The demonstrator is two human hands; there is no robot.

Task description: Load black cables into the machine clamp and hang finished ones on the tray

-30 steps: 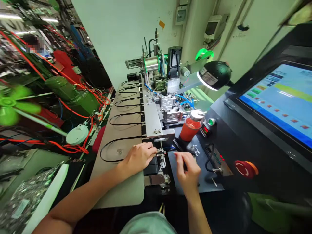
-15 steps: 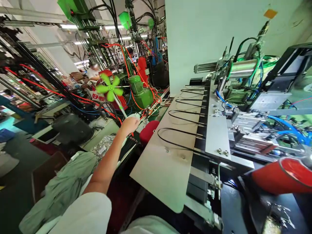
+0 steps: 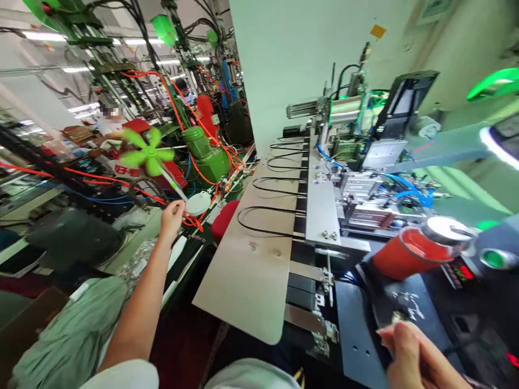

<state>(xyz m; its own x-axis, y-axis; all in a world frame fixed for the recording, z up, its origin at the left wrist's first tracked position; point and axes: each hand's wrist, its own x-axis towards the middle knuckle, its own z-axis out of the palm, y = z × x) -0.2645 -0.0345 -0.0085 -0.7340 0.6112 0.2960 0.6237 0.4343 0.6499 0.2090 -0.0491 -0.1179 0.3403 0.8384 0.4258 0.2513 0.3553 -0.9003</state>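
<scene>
My left hand is stretched out to the left, its fingers closed in a pinch by the lower end of a small fan's white stem. What lies between the fingertips is hidden. The fan has light green blades and a white round base. At the lower right my right hand has come into view, thumb and fingers pressed together. Just beyond its fingertips lie small shiny metal pieces on a black surface, blurred. Whether the right hand grips one of them I cannot make out.
A beige metal plate with several black cord loops runs along the silver machine. Right of it stand an orange-red canister and a lit display. Green cloth lies lower left. Another person sits farther back.
The view has turned to the right. My left hand has drawn back slightly along the fan's stem side. My right hand has entered at the lower right, near the metal pieces.
</scene>
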